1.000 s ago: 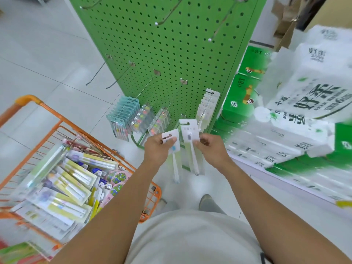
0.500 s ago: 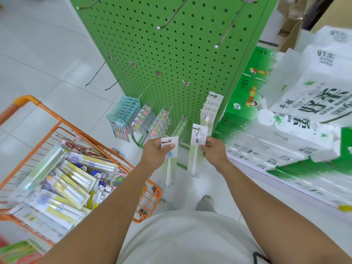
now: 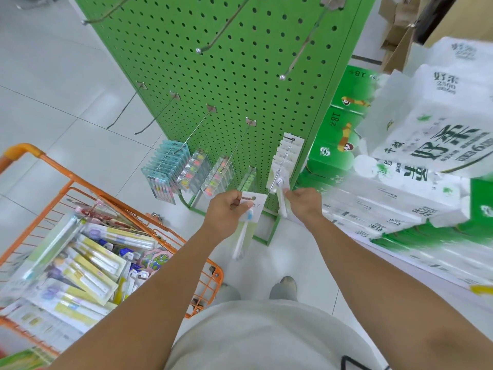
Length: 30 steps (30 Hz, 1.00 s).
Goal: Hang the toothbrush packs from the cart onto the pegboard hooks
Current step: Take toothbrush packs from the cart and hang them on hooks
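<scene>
My left hand (image 3: 226, 209) pinches the card top of a white toothbrush pack (image 3: 248, 222) with a blue brush head, hanging free in front of the green pegboard (image 3: 240, 76). My right hand (image 3: 304, 202) pinches a second white pack (image 3: 282, 194) at the tip of the lowest right hook (image 3: 274, 180), where several white packs (image 3: 289, 150) hang. Teal packs (image 3: 166, 166) and clear packs (image 3: 196, 172) fill the hooks to the left. The orange cart (image 3: 160, 233) at lower left holds several more packs (image 3: 88, 263).
Bare long hooks (image 3: 157, 116) jut from the pegboard's middle and upper rows. Stacked white and green tissue bundles (image 3: 416, 161) crowd the right side. My two shoes (image 3: 282, 287) stand on the pale tiled floor between cart and tissue stack.
Both hands moved forward toward the pegboard. My right hand carried its pack up to the tip of the lowest right hook. My left hand keeps holding its pack.
</scene>
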### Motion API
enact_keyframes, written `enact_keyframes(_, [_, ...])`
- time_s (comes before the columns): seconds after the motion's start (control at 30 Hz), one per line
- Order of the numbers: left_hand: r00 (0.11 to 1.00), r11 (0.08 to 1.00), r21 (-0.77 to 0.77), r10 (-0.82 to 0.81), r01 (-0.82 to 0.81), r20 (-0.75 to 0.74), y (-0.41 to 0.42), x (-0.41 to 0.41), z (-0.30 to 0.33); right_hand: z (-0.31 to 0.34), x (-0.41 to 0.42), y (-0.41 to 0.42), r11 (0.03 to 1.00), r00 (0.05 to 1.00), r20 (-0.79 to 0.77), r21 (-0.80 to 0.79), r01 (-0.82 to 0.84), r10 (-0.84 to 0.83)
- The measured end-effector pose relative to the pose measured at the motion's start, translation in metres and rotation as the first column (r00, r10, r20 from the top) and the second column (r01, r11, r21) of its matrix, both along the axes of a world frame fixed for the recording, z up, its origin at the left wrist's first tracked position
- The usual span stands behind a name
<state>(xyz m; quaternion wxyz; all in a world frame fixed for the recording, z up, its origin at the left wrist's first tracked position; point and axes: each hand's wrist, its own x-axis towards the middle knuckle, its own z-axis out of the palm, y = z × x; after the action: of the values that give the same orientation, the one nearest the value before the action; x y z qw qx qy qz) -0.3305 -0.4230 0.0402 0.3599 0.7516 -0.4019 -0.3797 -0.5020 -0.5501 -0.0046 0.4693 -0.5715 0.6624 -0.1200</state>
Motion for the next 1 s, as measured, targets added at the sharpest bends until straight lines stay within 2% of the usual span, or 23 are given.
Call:
enact_keyframes(0.1, [1.000, 1.000, 0.020, 0.002, -0.002, -0.027, -0.003, -0.002, -0.006, -0.001, -0.005, 0.006, 0.999, 1.000, 0.018, 0.044, 0.009, -0.010])
enact_keyframes(0.2, [0.999, 0.999, 0.047, 0.025, -0.023, -0.045, -0.006, -0.004, -0.009, 0.009, -0.010, 0.010, 0.999, 0.999, 0.036, -0.023, 0.028, -0.027])
enact_keyframes(0.27, [0.996, 0.999, 0.042, 0.036, -0.033, -0.077, -0.009, -0.005, -0.010, 0.026, -0.012, 0.019, 0.999, 0.983, 0.182, -0.046, 0.026, -0.017])
enact_keyframes(0.33, [0.992, 0.999, 0.025, 0.039, -0.036, -0.123, -0.013, -0.008, -0.011, 0.040, -0.012, 0.028, 0.991, 0.923, 0.365, 0.004, -0.131, 0.121])
enact_keyframes(0.4, [0.988, 0.999, 0.019, 0.042, -0.040, -0.151, -0.015, -0.012, -0.011, 0.042, -0.011, 0.034, 0.955, 0.858, 0.431, -0.029, -0.296, 0.279])
enact_keyframes(0.47, [0.990, 0.999, 0.017, 0.034, -0.032, -0.137, -0.016, -0.015, -0.012, 0.038, -0.008, 0.036, 0.954, 0.857, 0.419, -0.100, -0.283, 0.298])
enact_keyframes(0.6, [0.998, 0.998, 0.048, 0.040, -0.039, -0.038, -0.016, -0.016, -0.019, 0.024, 0.000, 0.039, 0.970, 0.905, 0.352, -0.135, -0.203, 0.238])
enact_keyframes(0.73, [0.983, 0.985, 0.124, 0.138, -0.123, -0.122, -0.012, -0.010, -0.025, 0.009, 0.004, 0.036, 0.970, 0.936, 0.275, -0.164, -0.179, 0.219])
enact_keyframes(1.0, [0.985, 0.984, 0.153, 0.115, -0.095, -0.130, -0.002, 0.000, -0.032, 0.003, 0.000, 0.033, 0.923, 0.941, 0.183, -0.315, -0.219, 0.286])
